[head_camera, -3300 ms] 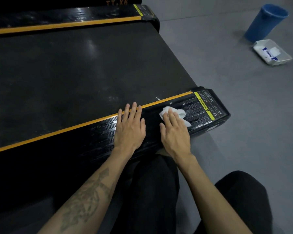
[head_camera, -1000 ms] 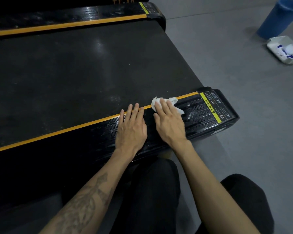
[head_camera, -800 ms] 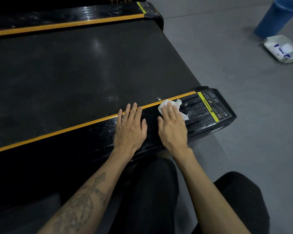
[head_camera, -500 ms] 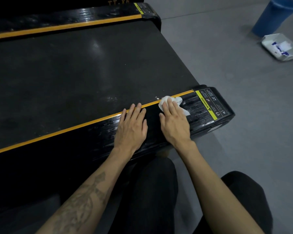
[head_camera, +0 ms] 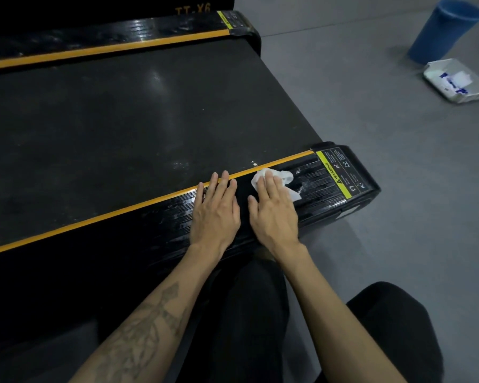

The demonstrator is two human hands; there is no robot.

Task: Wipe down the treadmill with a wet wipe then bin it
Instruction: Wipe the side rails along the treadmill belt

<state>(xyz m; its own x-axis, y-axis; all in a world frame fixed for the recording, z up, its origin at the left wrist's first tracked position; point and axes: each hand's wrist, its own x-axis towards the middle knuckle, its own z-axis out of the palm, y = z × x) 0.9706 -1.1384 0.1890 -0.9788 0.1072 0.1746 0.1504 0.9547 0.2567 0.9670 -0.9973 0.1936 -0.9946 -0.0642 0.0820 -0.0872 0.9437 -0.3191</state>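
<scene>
Scrubbing back and forth on the near side rail (head_camera: 155, 217) of the treadmill (head_camera: 122, 114), little ground gained: right hand (head_camera: 273, 214), fingers flat, pressing the wet wipe (head_camera: 284, 176) just short of the rail's warning label (head_camera: 340, 172). Left hand (head_camera: 215, 211) flat beside, empty, unmoved. More rail left unwiped, probably. Far beyond the rail's end, blue bin (head_camera: 444, 29), contents unseen; beside it, wipe pack (head_camera: 458, 81), one sheet poking out.

Dim overhead light leaves a soft glare patch on the treadmill belt (head_camera: 161, 78) toward 11 o'clock, deep shadow from 7 to 9 o'clock, and straight edges bowing outward (wide-angle lens).
</scene>
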